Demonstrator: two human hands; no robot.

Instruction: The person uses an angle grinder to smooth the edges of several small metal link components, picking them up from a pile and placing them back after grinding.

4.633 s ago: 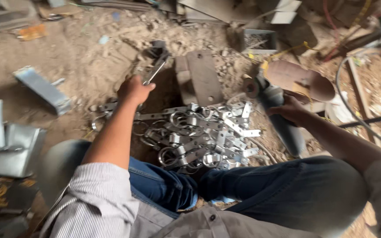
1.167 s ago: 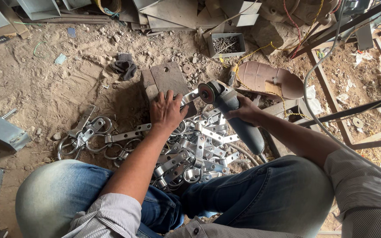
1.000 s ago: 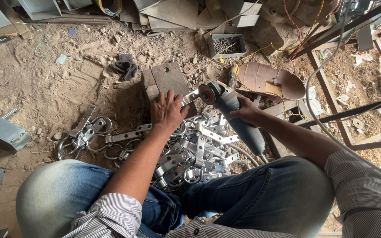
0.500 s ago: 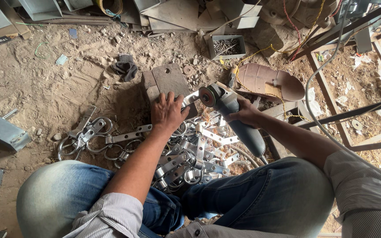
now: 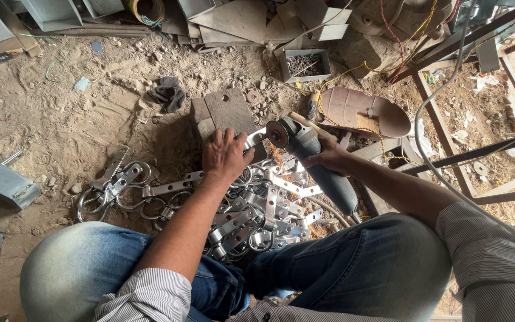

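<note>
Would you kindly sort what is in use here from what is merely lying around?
In use:
left hand
metal bracket
right hand
angle grinder
steel block

Lying about:
sandal
box of screws
dark rag

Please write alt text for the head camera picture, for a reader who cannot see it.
A seated person's right hand holds an angle grinder, its disc against a metal clamp piece that the left hand presses onto a flat steel block. A pile of metal clamps lies on the sandy ground before their knees.
</note>
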